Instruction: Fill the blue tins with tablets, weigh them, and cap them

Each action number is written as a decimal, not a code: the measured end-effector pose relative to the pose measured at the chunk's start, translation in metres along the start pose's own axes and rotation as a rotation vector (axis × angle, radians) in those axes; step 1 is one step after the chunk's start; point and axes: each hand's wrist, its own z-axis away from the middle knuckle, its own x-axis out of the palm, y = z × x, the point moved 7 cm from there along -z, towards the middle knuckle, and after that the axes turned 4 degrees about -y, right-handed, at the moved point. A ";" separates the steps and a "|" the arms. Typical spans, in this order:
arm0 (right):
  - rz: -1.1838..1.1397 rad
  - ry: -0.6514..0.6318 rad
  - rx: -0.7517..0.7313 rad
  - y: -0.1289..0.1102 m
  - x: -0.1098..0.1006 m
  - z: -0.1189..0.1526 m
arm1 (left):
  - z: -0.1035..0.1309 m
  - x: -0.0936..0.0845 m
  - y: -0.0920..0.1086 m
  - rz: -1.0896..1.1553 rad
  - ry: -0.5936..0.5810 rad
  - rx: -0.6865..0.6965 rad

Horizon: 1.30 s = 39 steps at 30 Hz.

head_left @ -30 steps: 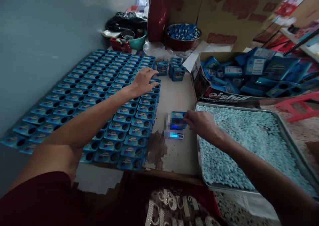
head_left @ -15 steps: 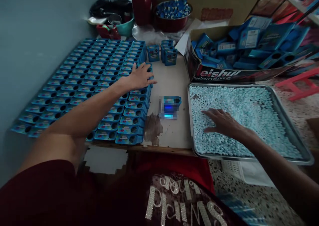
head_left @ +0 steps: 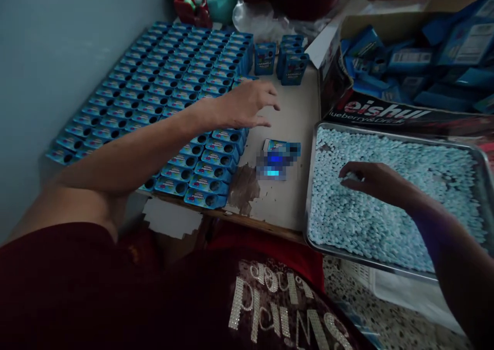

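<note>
Head view shows our worn pale counter [head_left: 283, 197] beside a blue-grey wall [head_left: 50, 56]; our left hand [head_left: 252, 103], fingers apart, hovers near glossy blue boxes [head_left: 210, 172], our right [head_left: 357, 177] pinching small pale-blue candies [head_left: 335, 216] over their metal tray [head_left: 312, 185].

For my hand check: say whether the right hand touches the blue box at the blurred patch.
Apart: the head view shows tabletop and tray rim between right hand and blue box.

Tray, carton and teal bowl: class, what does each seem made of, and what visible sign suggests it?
Tray: metal, perhaps steel or aluminium; its rim has a dull silvery sheen.
Carton: cardboard, printed black outside, with plain brown inner walls.
Teal bowl: probably plastic, smooth and evenly coloured.
</note>
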 end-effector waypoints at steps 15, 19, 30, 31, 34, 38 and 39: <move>-0.328 -0.009 0.114 -0.048 -0.017 -0.027 | 0.018 0.037 0.023 0.130 -0.113 0.017; -0.097 0.014 0.001 -0.117 -0.045 -0.044 | 0.026 0.032 0.017 0.140 -0.085 0.038; 0.353 0.007 -0.107 -0.168 -0.047 -0.084 | 0.049 0.031 -0.005 0.112 -0.050 0.014; 0.343 0.008 -0.099 -0.167 -0.046 -0.085 | 0.051 0.031 -0.006 0.112 -0.050 0.014; 0.296 0.020 -0.079 -0.169 -0.047 -0.085 | 0.053 0.030 -0.007 0.116 -0.052 0.016; 0.191 0.069 -0.066 -0.161 -0.051 -0.084 | 0.052 0.030 -0.008 0.123 -0.051 0.027; 0.144 0.091 -0.055 -0.154 -0.053 -0.083 | 0.052 0.030 -0.008 0.127 -0.048 0.030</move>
